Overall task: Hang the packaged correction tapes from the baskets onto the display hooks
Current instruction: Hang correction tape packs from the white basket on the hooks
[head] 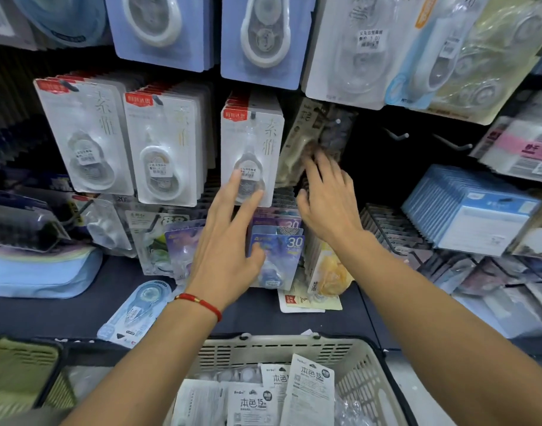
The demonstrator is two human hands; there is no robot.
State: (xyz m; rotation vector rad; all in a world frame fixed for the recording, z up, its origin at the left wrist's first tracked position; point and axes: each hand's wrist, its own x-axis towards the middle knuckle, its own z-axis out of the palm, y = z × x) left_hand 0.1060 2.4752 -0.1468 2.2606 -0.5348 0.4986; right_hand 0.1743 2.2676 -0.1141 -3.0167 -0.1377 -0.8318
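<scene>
Head view, taken facing the display wall, with the beige basket (349,348) as reference landmark. Basket walls are slotted rigid plastic. Inside lie packaged correction tapes (309,392): flat white printed cards, some with clear blister bubbles showing, overlapping loosely.

Well above the basket, the left hand (223,241) is spread wide, fingers straight, fingertips resting against the lower blister of a white carded pack (252,139) already on a hook. It holds nothing.

Above the basket and just right of that pack, the right hand (325,198) reaches to a dark-and-cream packaged tape (318,139) at hook level. Motion blur obscures the fingers; whether they pinch the pack or only touch it cannot be told. The pack hangs tilted and looks not yet settled.

Further right of the basket, two bare metal hooks (395,135) project from the dark panel.

Handling judgement: the packs appear light, with thin card backs that flex, and glossy plastic fronts likely to slip under the fingers. The blister is probably crushable. Best hold is a pinch at the card's upper edge beside the hang hole, keeping the card square to the hook tip.

Left of the basket, on the dark shelf, one blue-tinted pack (134,312) lies loose and flat.
</scene>
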